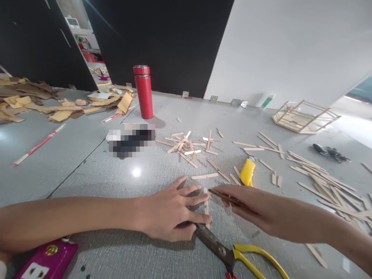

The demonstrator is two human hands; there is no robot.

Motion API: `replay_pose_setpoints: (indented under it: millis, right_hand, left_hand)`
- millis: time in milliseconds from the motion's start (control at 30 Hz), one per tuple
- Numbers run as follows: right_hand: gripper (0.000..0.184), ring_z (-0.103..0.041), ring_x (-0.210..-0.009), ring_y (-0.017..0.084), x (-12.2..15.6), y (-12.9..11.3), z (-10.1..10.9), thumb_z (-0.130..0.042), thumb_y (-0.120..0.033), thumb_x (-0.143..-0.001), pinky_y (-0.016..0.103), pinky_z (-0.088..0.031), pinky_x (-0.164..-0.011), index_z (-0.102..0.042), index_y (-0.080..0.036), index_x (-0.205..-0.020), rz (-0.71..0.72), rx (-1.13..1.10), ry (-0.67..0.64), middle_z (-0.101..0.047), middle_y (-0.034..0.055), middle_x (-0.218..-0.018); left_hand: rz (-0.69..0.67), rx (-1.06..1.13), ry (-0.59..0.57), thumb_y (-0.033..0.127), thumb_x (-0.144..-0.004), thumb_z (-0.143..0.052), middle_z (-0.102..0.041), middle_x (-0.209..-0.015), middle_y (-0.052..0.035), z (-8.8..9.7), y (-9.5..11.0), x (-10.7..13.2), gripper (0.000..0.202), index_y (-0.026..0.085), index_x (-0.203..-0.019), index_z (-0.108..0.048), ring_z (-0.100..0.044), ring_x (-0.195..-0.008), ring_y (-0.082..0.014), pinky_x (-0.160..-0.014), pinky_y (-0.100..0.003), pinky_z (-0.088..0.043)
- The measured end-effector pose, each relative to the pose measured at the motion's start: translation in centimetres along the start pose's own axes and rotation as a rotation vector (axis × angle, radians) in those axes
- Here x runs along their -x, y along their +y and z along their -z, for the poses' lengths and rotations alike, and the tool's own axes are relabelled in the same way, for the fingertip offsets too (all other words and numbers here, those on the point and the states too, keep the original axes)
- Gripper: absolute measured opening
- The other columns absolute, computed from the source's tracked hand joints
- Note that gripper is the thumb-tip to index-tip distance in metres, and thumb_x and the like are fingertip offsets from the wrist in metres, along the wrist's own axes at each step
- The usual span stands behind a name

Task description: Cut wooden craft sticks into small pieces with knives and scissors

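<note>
My left hand (177,209) lies spread on the grey tabletop, fingers stretched out. Its fingertips touch a wooden craft stick (206,207) that bears small dark marks. My right hand (247,203) is closed around a thin brown strip (225,197), whose tip points at the top end of that stick; most of the strip is hidden by the fingers. Beside my left thumb lie shears (217,246) with dark blades and yellow handles, opened a little. Another craft stick (204,176) rests just beyond my left fingers. A yellow cutter (247,171) lies beyond my right hand.
Loose craft sticks lie in a heap (187,145) ahead and a larger pile (328,182) at right. A red flask (143,92) stands near the black panel. A small stick frame (305,117) sits back right, torn cardboard (66,108) back left, a purple box (48,257) front left.
</note>
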State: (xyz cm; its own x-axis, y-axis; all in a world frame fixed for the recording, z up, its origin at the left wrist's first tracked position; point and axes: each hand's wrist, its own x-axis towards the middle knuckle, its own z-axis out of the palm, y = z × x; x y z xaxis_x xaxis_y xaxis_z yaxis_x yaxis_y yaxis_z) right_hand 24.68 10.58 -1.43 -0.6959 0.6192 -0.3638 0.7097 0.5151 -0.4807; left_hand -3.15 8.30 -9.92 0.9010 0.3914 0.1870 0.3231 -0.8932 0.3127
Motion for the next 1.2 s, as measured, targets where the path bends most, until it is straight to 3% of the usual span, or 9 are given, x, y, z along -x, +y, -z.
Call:
replay_pose_setpoints:
  millis: [133,233,400,533,700,800,933,1033,1200]
  right_hand:
    - [0.050,-0.075,-0.082,0.020,1.9,1.7,-1.0,-0.037,-0.026,-0.106,0.029,-0.061,-0.076,-0.046,-0.037,-0.154,-0.044,-0.052,0.089,-0.078,0.0043,-0.100]
    - [0.045,-0.075,-0.083,0.022,2.8,2.3,-2.7,-0.033,-0.037,-0.109,0.032,-0.063,-0.075,-0.055,-0.029,-0.147,-0.119,-0.051,0.255,-0.078,0.0090,-0.101]
    - [0.058,-0.073,-0.111,0.027,4.3,1.9,-4.2,-0.051,-0.043,-0.104,0.032,-0.064,-0.087,-0.041,-0.033,-0.161,-0.147,-0.256,0.222,-0.070,0.0113,-0.135]
    - [0.055,-0.068,-0.077,0.020,4.4,1.8,-4.7,-0.049,-0.047,-0.105,0.031,-0.063,-0.072,-0.050,-0.027,-0.155,-0.155,-0.549,0.213,-0.071,0.0089,-0.097]
    - [0.057,-0.048,-0.055,0.012,4.1,2.4,-5.9,-0.049,-0.059,-0.103,0.025,-0.050,-0.053,-0.057,-0.019,-0.143,-0.245,-0.735,0.230,-0.057,0.0003,-0.077]
    - [0.053,-0.058,-0.060,0.017,4.1,2.6,-5.9,-0.047,-0.061,-0.103,0.028,-0.054,-0.058,-0.060,-0.021,-0.134,-0.246,-0.559,0.324,-0.060,0.0010,-0.073]
    - [0.044,-0.072,-0.090,0.028,3.7,1.9,-5.1,-0.040,-0.057,-0.106,0.037,-0.059,-0.076,-0.066,-0.023,-0.117,-0.172,-0.086,0.517,-0.076,0.0129,-0.103]
    - [0.044,-0.069,-0.073,0.024,2.7,1.2,-4.6,-0.030,-0.046,-0.110,0.035,-0.056,-0.068,-0.065,-0.023,-0.097,-0.085,0.086,0.405,-0.074,0.0085,-0.083]
    - [0.029,-0.063,-0.066,0.020,1.1,1.1,-4.4,-0.033,-0.032,-0.111,0.031,-0.046,-0.061,-0.059,-0.025,-0.102,-0.025,0.174,0.243,-0.068,0.0022,-0.077]
  left_hand:
    - [0.009,0.009,-0.019,0.035,-0.104,-0.046,-0.047,-0.161,-0.0149,0.1,0.0,0.0,0.043,0.027,-0.143,-0.062,-0.040,-0.149,-0.0426,-0.116,-0.076,-0.028]
    - [0.017,0.011,-0.034,0.034,-0.104,-0.046,-0.048,-0.160,-0.0152,0.2,0.1,-0.1,0.043,0.027,-0.143,-0.062,-0.040,-0.149,-0.0425,-0.116,-0.076,-0.028]
    - [0.008,0.035,-0.021,0.035,-0.105,-0.047,-0.042,-0.163,-0.0148,0.1,0.0,0.0,0.043,0.027,-0.145,-0.061,-0.038,-0.151,-0.0426,-0.117,-0.076,-0.027]
    - [0.007,0.037,-0.013,0.034,-0.104,-0.048,-0.043,-0.163,-0.0146,0.0,0.0,0.2,0.043,0.027,-0.144,-0.062,-0.039,-0.150,-0.0420,-0.118,-0.075,-0.026]
    - [0.013,0.015,-0.006,0.034,-0.104,-0.049,-0.046,-0.161,-0.0136,0.1,0.1,0.1,0.042,0.028,-0.143,-0.063,-0.040,-0.149,-0.0416,-0.118,-0.074,-0.028]
    - [0.025,-0.012,-0.030,0.035,-0.104,-0.049,-0.046,-0.162,-0.0117,0.2,0.2,0.0,0.042,0.030,-0.143,-0.062,-0.040,-0.150,-0.0393,-0.119,-0.072,-0.028]
    - [0.027,-0.009,-0.061,0.036,-0.104,-0.048,-0.043,-0.164,-0.0118,0.2,0.2,0.0,0.043,0.030,-0.145,-0.059,-0.037,-0.152,-0.0391,-0.119,-0.073,-0.026]
    - [0.023,0.003,-0.047,0.034,-0.103,-0.050,-0.043,-0.164,-0.0121,0.2,0.1,0.0,0.043,0.030,-0.144,-0.060,-0.036,-0.152,-0.0394,-0.119,-0.073,-0.026]
    - [0.014,0.007,-0.039,0.035,-0.103,-0.049,-0.046,-0.162,-0.0134,0.1,0.0,-0.1,0.042,0.029,-0.143,-0.061,-0.038,-0.151,-0.0406,-0.118,-0.075,-0.026]
